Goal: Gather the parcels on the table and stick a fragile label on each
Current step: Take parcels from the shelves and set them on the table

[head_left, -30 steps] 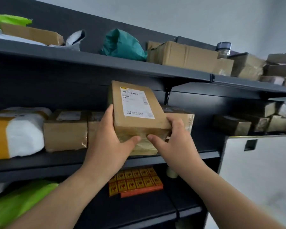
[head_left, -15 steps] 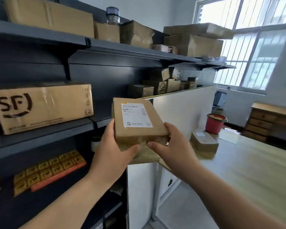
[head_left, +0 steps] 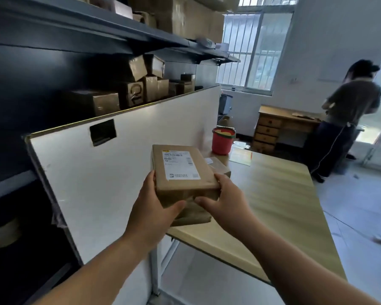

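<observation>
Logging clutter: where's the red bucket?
In the head view, the red bucket stands at the wooden table's far end, beside the white partition.

Parcel (head_left: pixel 180 170) sat between left hand (head_left: pixel 151 213) and right hand (head_left: pixel 223 204), above near corner of table (head_left: pixel 273 208). Second parcel (head_left: pixel 218 167) lay on table just behind it. Bucket (head_left: pixel 222 140) stood at table's far end, beside partition board (head_left: pixel 123 172). Shelving with boxes (head_left: pixel 110 102) ran left, behind board. Desk (head_left: pixel 279 126) under window (head_left: pixel 255 51); person (head_left: pixel 348 115) right of desk.
</observation>
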Demonstrator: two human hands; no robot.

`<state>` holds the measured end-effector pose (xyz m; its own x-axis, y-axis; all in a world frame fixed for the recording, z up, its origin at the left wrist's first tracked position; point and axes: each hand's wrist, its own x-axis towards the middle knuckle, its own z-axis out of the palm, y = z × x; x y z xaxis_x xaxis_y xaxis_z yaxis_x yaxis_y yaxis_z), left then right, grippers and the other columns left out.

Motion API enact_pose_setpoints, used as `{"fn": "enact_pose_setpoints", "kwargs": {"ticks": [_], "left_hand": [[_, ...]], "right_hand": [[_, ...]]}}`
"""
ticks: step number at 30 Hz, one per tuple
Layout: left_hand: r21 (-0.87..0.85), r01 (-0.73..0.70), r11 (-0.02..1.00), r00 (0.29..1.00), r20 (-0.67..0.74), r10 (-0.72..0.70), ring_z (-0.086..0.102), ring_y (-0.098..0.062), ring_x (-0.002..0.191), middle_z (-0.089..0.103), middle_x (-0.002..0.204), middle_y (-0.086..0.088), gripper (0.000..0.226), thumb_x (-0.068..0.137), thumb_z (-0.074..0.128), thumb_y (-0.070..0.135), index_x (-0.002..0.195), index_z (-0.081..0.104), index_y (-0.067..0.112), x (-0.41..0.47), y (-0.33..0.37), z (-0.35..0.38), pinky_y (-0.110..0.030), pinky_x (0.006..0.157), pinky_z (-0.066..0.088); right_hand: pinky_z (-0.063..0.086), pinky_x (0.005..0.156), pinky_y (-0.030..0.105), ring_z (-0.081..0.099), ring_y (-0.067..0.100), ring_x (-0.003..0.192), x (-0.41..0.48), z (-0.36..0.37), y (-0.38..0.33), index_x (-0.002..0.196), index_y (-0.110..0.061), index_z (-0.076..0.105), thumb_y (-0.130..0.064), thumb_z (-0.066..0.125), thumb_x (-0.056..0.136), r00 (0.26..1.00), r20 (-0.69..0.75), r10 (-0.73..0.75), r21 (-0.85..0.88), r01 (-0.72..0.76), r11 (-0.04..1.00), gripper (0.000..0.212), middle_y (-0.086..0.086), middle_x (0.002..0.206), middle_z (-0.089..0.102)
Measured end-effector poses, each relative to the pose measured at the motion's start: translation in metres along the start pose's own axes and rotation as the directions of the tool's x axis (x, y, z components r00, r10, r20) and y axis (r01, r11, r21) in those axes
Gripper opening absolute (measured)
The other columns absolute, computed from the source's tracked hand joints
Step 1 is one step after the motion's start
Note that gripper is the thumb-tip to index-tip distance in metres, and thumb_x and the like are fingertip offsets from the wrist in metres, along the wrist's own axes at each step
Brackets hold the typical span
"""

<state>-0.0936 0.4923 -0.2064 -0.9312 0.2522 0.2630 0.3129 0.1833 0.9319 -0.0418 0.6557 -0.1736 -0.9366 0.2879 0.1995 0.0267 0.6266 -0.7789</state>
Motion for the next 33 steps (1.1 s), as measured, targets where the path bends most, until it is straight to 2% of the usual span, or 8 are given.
{"fn": "enact_pose_setpoints", "kwargs": {"ticks": [5, 12, 16, 20, 23, 26, 29, 33], "left_hand": [[0.032, 0.045, 0.998, 0.996, 0.076, -0.047, 0.049, -0.002, 0.11, 0.045, 0.125, 0.023, 0.083, 0.077, 0.077, 0.027, 0.139, 0.024, 0.043, 0.069, -0.036, 0.032, -0.012, 0.08, 0.047], [0.171, 0.149, 0.974, 0.985, 0.065, -0.162, 0.049, -0.005, 0.109, 0.047, 0.128, 0.017, 0.085, 0.075, 0.078, 0.032, 0.141, 0.024, 0.036, 0.143, -0.09, 0.078, -0.02, 0.083, 0.05], [0.272, 0.244, 0.931, 0.967, 0.005, -0.254, 0.053, -0.012, 0.114, 0.049, 0.13, 0.013, 0.083, 0.074, 0.079, 0.035, 0.139, 0.027, 0.034, 0.181, -0.126, 0.113, -0.03, 0.087, 0.054], [0.31, 0.349, 0.884, 0.935, -0.049, -0.352, 0.054, -0.008, 0.106, 0.054, 0.125, 0.016, 0.081, 0.071, 0.08, 0.034, 0.136, 0.032, 0.037, 0.22, -0.156, 0.148, -0.026, 0.084, 0.049], [0.309, 0.395, 0.865, 0.917, -0.07, -0.393, 0.055, -0.006, 0.104, 0.056, 0.121, 0.019, 0.082, 0.069, 0.081, 0.033, 0.135, 0.034, 0.038, 0.247, -0.178, 0.171, -0.024, 0.082, 0.046], [0.325, 0.448, 0.833, 0.889, -0.067, -0.452, 0.053, -0.007, 0.111, 0.051, 0.127, 0.018, 0.088, 0.073, 0.079, 0.029, 0.143, 0.025, 0.033, 0.267, -0.203, 0.19, -0.025, 0.087, 0.043], [0.375, 0.488, 0.788, 0.863, -0.07, -0.501, 0.05, -0.016, 0.122, 0.048, 0.138, 0.007, 0.094, 0.078, 0.073, 0.027, 0.15, 0.013, 0.025, 0.28, -0.227, 0.205, -0.03, 0.099, 0.042], [0.515, 0.552, 0.656, 0.787, -0.062, -0.613, 0.05, -0.026, 0.117, 0.043, 0.14, -0.006, 0.094, 0.087, 0.059, 0.025, 0.152, -0.008, 0.02, 0.296, -0.24, 0.217, -0.03, 0.095, 0.043]], "right_hand": [[0.052, 0.092, 0.027, 0.057, 0.011, 0.113, 0.065, 0.01, 0.043, 0.133, -0.019, 0.045, -0.021, 0.076, 0.08, 0.997, 0.002, 0.077, 0.02, -0.077, 0.997, 0.062, -0.01, 0.115, 0.056], [0.052, 0.093, 0.031, 0.057, 0.01, 0.11, 0.152, 0.027, 0.116, 0.131, -0.022, 0.047, -0.023, 0.077, 0.078, 0.988, 0.067, 0.138, -0.01, -0.138, 0.99, 0.061, -0.008, 0.118, 0.059], [0.046, 0.086, 0.021, 0.052, 0.004, 0.102, 0.204, 0.037, 0.165, 0.131, -0.024, 0.047, -0.024, 0.076, 0.079, 0.981, 0.143, 0.131, -0.05, -0.125, 0.991, 0.06, -0.018, 0.106, 0.052], [0.041, 0.082, 0.02, 0.054, 0.006, 0.1, 0.258, 0.047, 0.213, 0.126, -0.025, 0.05, -0.023, 0.077, 0.076, 0.962, 0.217, 0.163, -0.07, -0.151, 0.986, 0.057, -0.017, 0.102, 0.054], [0.038, 0.08, 0.018, 0.052, 0.005, 0.099, 0.29, 0.055, 0.246, 0.124, -0.026, 0.049, -0.023, 0.076, 0.077, 0.949, 0.259, 0.178, -0.094, -0.159, 0.983, 0.054, -0.014, 0.109, 0.057], [0.035, 0.082, 0.017, 0.053, 0.01, 0.11, 0.317, 0.063, 0.276, 0.126, -0.024, 0.048, -0.024, 0.075, 0.078, 0.937, 0.293, 0.19, -0.13, -0.158, 0.979, 0.055, -0.009, 0.119, 0.058], [0.035, 0.085, 0.016, 0.052, 0.012, 0.116, 0.34, 0.071, 0.299, 0.129, -0.022, 0.046, -0.023, 0.075, 0.079, 0.922, 0.334, 0.196, -0.164, -0.148, 0.975, 0.058, -0.007, 0.125, 0.057], [0.032, 0.1, 0.02, 0.045, 0.014, 0.128, 0.369, 0.078, 0.32, 0.144, -0.02, 0.035, -0.024, 0.075, 0.08, 0.9, 0.386, 0.201, -0.204, -0.129, 0.97, 0.075, -0.004, 0.139, 0.049]]}}
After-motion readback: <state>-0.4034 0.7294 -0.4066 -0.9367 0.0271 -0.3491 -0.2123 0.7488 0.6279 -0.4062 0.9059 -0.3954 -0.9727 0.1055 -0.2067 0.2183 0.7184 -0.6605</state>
